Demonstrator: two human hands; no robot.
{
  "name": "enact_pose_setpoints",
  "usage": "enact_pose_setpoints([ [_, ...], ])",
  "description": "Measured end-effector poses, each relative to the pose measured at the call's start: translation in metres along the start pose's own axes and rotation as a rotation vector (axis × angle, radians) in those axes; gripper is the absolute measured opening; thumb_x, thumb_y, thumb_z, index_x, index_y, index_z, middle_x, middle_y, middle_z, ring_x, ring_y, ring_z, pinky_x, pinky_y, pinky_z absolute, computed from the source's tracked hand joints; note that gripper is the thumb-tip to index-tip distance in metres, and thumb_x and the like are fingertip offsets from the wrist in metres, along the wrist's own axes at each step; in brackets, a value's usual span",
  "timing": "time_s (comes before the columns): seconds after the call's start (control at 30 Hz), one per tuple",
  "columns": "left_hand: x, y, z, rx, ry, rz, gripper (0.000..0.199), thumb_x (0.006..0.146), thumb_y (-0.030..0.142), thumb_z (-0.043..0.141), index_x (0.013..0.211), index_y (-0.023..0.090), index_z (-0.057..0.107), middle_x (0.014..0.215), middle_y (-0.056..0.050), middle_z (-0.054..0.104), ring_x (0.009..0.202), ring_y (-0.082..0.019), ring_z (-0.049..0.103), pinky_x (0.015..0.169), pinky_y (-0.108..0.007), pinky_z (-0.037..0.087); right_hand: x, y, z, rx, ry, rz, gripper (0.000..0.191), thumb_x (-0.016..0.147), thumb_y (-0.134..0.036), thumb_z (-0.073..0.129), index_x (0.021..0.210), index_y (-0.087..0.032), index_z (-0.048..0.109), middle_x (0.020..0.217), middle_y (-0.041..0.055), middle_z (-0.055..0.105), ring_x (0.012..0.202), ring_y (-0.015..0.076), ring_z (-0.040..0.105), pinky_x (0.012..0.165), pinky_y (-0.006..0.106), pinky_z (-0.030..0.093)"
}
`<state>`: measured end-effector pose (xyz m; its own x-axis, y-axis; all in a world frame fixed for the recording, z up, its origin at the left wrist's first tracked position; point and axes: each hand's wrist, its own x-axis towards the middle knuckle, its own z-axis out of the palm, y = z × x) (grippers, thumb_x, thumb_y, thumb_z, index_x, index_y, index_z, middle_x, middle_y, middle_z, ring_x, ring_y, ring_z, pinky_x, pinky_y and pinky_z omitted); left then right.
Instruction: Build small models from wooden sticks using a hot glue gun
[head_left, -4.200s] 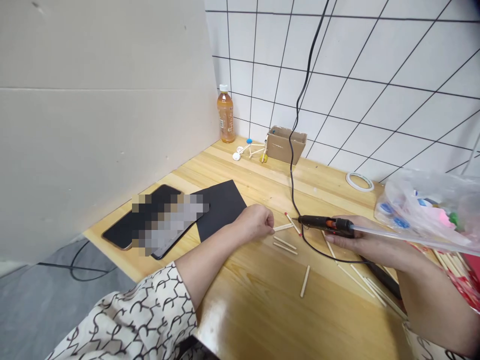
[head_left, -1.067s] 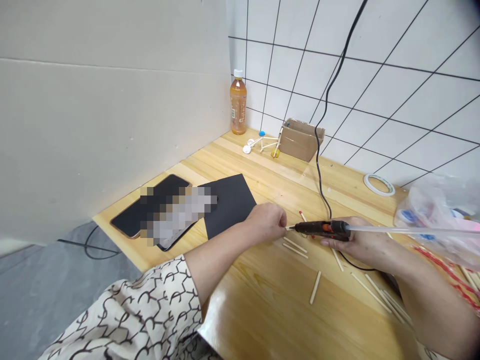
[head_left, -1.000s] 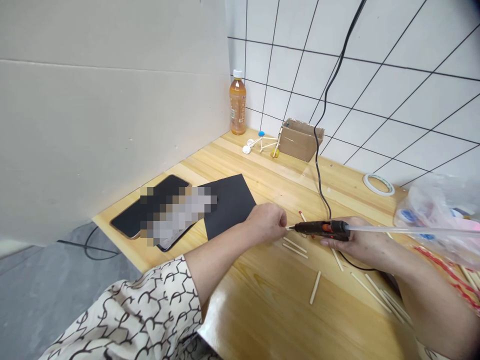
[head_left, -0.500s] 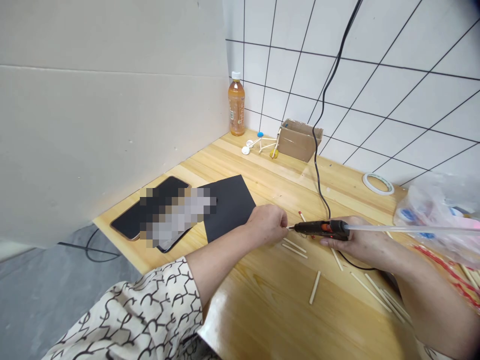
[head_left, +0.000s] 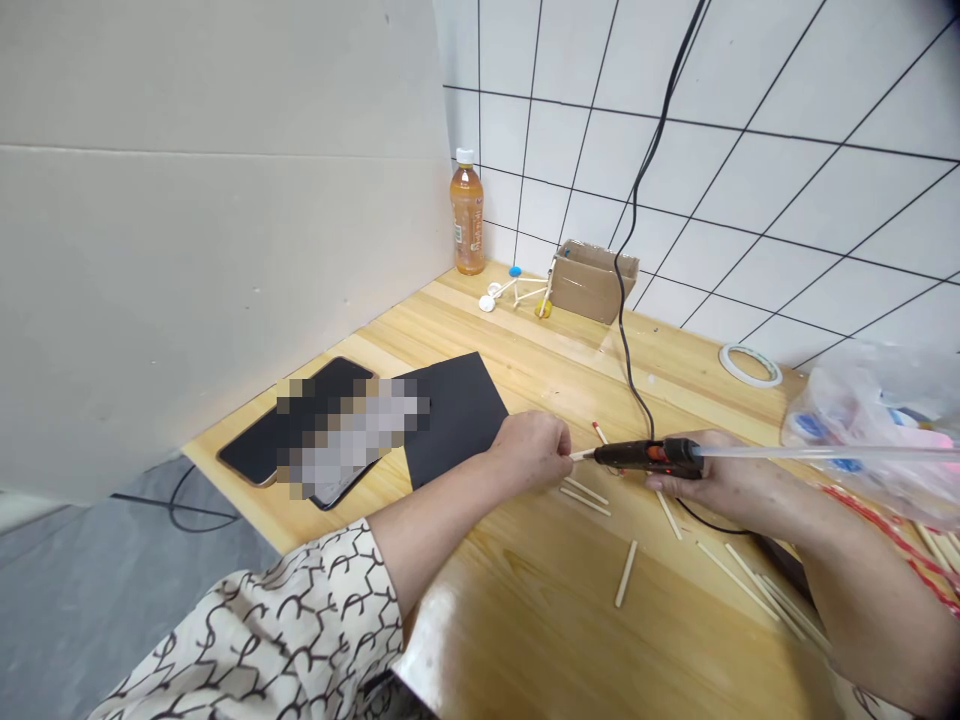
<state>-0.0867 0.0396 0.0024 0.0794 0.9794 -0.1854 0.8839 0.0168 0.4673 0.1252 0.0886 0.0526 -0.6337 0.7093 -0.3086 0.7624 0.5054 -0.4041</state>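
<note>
My left hand (head_left: 532, 447) is closed in a pinch on a small wooden stick (head_left: 583, 456), whose short pale end shows beyond the fingertips. My right hand (head_left: 712, 475) grips a black hot glue gun (head_left: 649, 457), its nozzle pointing left at the stick's end. Whether the nozzle touches the stick I cannot tell. A long clear glue stick (head_left: 795, 453) juts out of the gun's back. Several cut wooden sticks (head_left: 627, 573) lie on the table below and around both hands. Under my left wrist is a black card sheet (head_left: 454, 410).
Two phones (head_left: 262, 440) lie at the left, one partly blurred. At the back stand a drink bottle (head_left: 468, 215), a small stick model (head_left: 517, 290) and a cardboard box (head_left: 592, 280). A black cord (head_left: 626, 340) hangs down. Tape (head_left: 750, 366) and a plastic bag (head_left: 870, 420) sit right.
The glue gun's nozzle has drawn slightly right from my left fingertips, and more of the stick's end shows. Both hands keep their grips. The whole view has shifted slightly.
</note>
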Motion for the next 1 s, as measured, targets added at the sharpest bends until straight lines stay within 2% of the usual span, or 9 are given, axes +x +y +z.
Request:
enact_pose_setpoints([
  [0.17,-0.0012,0.0018,-0.0015,-0.006,-0.012,-0.015,0.014,0.064,0.026,0.055,0.069,0.024,0.068,0.071,0.000,0.067,0.069,-0.016,0.061,0.063,-0.026,0.045,-0.0009,0.0010,-0.0012,-0.008,0.053,-0.017,0.036,0.073,-0.054,0.053,0.081,-0.023,0.070,0.060,-0.0002,0.065,0.052,0.0144,0.054,0.047,0.022,0.037],
  [0.53,-0.0004,0.0007,-0.0024,0.006,-0.020,0.004,0.016,0.064,0.026,0.055,0.072,0.025,0.069,0.073,-0.001,0.068,0.074,-0.017,0.062,0.065,-0.026,0.045,0.0022,-0.0058,0.0039,0.009,-0.007,0.015,0.038,0.073,-0.056,0.051,0.081,-0.023,0.069,0.065,0.0008,0.067,0.056,0.0165,0.057,0.047,0.023,0.041],
  [0.77,-0.0007,0.0003,-0.0010,-0.015,-0.015,-0.003,0.015,0.064,0.027,0.055,0.070,0.025,0.068,0.072,0.001,0.068,0.071,-0.017,0.061,0.063,-0.026,0.045,-0.0014,-0.0044,-0.0017,-0.034,0.049,0.007,0.037,0.073,-0.055,0.052,0.082,-0.024,0.070,0.058,0.0000,0.064,0.051,0.0158,0.055,0.045,0.022,0.037],
  [1.0,-0.0009,0.0006,-0.0020,-0.013,-0.006,0.007,0.015,0.063,0.026,0.054,0.068,0.025,0.068,0.072,0.000,0.068,0.071,-0.017,0.061,0.060,-0.026,0.044,-0.0007,-0.0050,-0.0008,-0.017,0.046,-0.005,0.034,0.073,-0.053,0.053,0.081,-0.024,0.070,0.059,0.0004,0.064,0.051,0.0147,0.053,0.045,0.022,0.038],
])
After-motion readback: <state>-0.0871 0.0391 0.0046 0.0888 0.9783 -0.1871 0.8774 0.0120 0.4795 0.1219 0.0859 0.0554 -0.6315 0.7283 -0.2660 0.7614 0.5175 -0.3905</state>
